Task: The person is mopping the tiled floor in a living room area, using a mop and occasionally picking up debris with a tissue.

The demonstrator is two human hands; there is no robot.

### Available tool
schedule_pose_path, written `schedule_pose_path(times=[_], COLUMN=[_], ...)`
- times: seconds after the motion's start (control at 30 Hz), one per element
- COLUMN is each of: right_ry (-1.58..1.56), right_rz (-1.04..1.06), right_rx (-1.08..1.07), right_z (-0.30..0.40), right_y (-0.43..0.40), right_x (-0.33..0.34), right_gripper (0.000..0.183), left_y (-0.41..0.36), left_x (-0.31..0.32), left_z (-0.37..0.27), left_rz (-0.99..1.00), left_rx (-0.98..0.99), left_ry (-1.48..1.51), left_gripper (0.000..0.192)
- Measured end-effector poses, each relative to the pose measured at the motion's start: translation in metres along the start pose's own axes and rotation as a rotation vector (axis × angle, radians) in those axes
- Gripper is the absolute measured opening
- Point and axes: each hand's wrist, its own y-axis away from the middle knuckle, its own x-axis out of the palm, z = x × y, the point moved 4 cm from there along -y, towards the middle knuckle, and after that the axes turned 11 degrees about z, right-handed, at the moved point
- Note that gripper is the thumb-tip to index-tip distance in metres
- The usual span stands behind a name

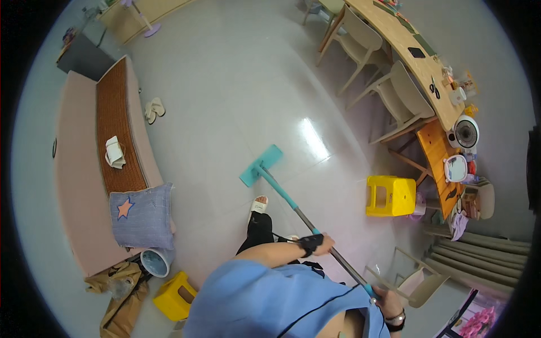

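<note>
A flat mop with a teal rectangular head (261, 165) rests on the pale glossy floor tiles (211, 126), ahead of my feet. Its metal and teal handle (303, 218) slants down to the right across my body. My left hand (324, 245), with a black strap at the wrist, is closed round the middle of the handle. Near the handle's top end, my right hand (387, 301) grips it; that wrist carries a bracelet and a dark band. A white slipper (258, 206) shows on one foot just below the mop head.
On the left stand a pink sofa (76, 169), a pair of slippers (154, 110), a bin (157, 262) and a yellow stool (174, 297). To the right are chairs (399, 95), a long wooden table (397, 31) and another yellow stool (391, 196).
</note>
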Motion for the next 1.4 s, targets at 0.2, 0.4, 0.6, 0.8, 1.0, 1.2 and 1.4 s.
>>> schedule_pose_path(times=[0.2, 0.4, 0.6, 0.8, 1.0, 1.2, 1.4], right_ry=[-0.226, -0.525, -0.634, -0.753, -1.033, -1.069, -0.594], right_rz=[0.145, 0.033, -0.032, 0.058, -0.023, -0.089, -0.133], right_rx=[-0.167, -0.296, -0.290, 0.014, 0.323, 0.383, 0.099], right_z=[0.076, 0.164, 0.147, 0.089, 0.037, -0.050, -0.141], right_y=[-0.148, -0.273, -0.222, -0.075, 0.028, 0.050, -0.006], right_x=[0.021, 0.025, -0.035, -0.050, -0.042, -0.028, -0.036], right_gripper=[0.035, 0.032, 0.027, 0.038, 0.040, 0.034, 0.041], left_y=[0.087, 0.204, 0.154, 0.068, -0.055, -0.132, -0.180], left_x=[-0.031, -0.063, -0.170, -0.138, -0.076, -0.036, -0.031], left_z=[0.181, 0.345, 0.215, 0.096, -0.006, -0.040, 0.014], left_rz=[-0.118, -0.720, -0.767, -0.156, 0.244, 0.417, 0.017], left_rx=[-0.355, -1.067, -0.530, -0.133, -0.385, -0.590, -0.570], left_ry=[-0.311, 0.266, 1.386, 1.974, 2.061, 1.895, 1.901], left_gripper=[0.013, 0.053, 0.067, 0.058, 0.047, 0.048, 0.054])
